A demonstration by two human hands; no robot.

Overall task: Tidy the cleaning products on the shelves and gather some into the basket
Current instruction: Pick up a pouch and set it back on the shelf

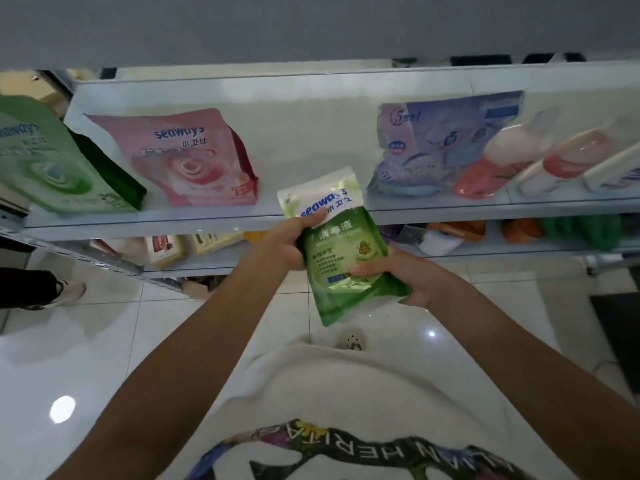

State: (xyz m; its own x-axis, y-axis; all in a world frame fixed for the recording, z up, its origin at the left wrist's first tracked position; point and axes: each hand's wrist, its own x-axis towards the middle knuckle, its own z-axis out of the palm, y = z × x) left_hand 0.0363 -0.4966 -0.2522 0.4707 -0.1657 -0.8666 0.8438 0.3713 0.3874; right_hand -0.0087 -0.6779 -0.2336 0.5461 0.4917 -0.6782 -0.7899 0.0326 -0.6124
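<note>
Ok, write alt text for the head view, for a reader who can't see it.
A person's left grip and right grip hold a small green pouch in front of a white shelf. On the shelf are a big green pouch and a pink pouch to the left, a lilac pouch and pink bottles to the right.

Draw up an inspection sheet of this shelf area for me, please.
Surface: pale middle shelf, bare gap at its centre.
Job's things: small green pouch held before the shelf; pink pouch and large green pouch on it at left; lilac pouch and pink bottles at right; no basket seen.
Clutter: boxes on the lower shelf.
Hands: left hand grips the small pouch's top; right hand holds its lower part.
Cables: nothing seen.
Surroundings: glossy tiled floor; another person's shoe at left.
</note>
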